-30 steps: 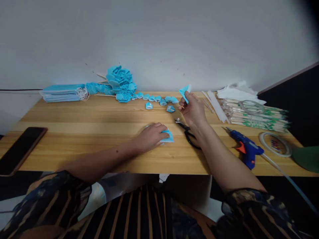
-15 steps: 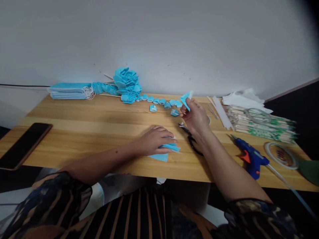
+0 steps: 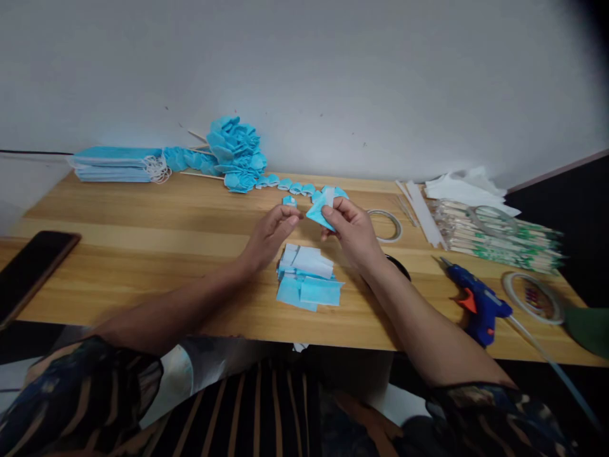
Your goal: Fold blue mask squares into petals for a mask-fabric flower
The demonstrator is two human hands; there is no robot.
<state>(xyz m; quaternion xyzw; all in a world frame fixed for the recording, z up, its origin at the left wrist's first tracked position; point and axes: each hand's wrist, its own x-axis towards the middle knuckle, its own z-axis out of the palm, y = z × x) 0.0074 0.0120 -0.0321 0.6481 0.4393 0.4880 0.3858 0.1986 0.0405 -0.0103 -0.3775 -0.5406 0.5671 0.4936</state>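
Note:
My right hand (image 3: 354, 225) pinches a folded piece of blue mask fabric (image 3: 318, 214) between thumb and fingers, above the table. A pale strip shows across its upper part. My left hand (image 3: 272, 236) is a short way to the left, empty, its fingers loosely curled and slightly apart from the thumb. Just beyond its fingertips sits a small folded blue piece (image 3: 289, 201). Between my forearms lies a loose pile of cut blue and white fabric pieces (image 3: 311, 279). Black-handled scissors (image 3: 398, 266) are mostly hidden under my right forearm.
Along the wall are stacked face masks (image 3: 117, 166), blue fabric flowers (image 3: 235, 152) and a row of folded petals (image 3: 284, 185). A tape roll (image 3: 398, 235), bundled sticks (image 3: 504, 238) and a blue glue gun (image 3: 480, 304) lie right. A phone (image 3: 38, 266) lies left.
My left hand has lifted off the fabric pile and moved up and left, uncovering the pieces. My right hand has brought its folded piece left and lower, toward my left hand.

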